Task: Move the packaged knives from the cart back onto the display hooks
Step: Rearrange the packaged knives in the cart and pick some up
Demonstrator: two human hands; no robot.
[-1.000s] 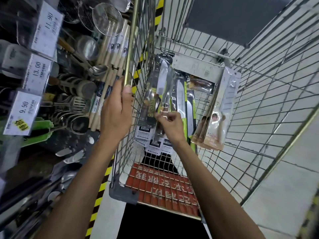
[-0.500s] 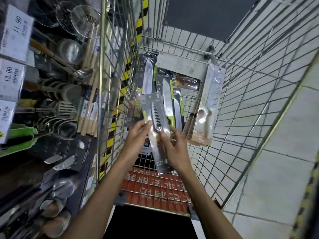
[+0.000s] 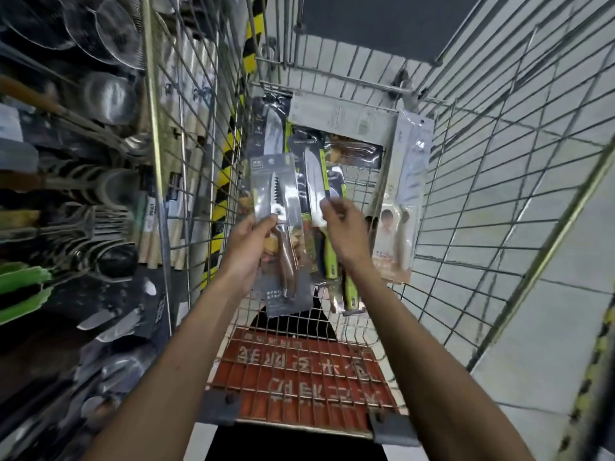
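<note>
A person stood over a wire shopping cart (image 3: 482, 201) in a shop aisle, both bare arms reaching into it. The left hand (image 3: 248, 247) held a packaged knife (image 3: 289, 207) upright above the cart's floor, thumb across the front of the clear pack and fingers curled round behind it, gripping at the level where the blade met the handle. The knife inside had a saw-toothed blade pointing up and a brown wooden handle pointing down.

The right hand (image 3: 346, 227) hovered just beside that pack, its fingers (image 3: 327, 204) loosely curled and drawn close together in front of a green-handled knife pack (image 3: 314, 174); whether they pinched it could not be told.

More packs stood on end against the cart's far wall: the green-handled one, a dark pack (image 3: 273, 128) with a broad blade behind the held knife, and a pale pack (image 3: 407, 181) leaning against the right-hand wire side. A red panel (image 3: 299, 364) with white lettering lay under the wire floor at the cart's near end.

To the left, just beside the cart, a display rack (image 3: 83, 194) carried crowded metal utensils, with mesh strainers (image 3: 109, 31) at the top and wooden-handled tools lower down. Yellow-and-black tape (image 3: 226, 161) ran along the floor between rack and cart. Pale tiles (image 3: 532, 327) covered the floor to the right.
</note>
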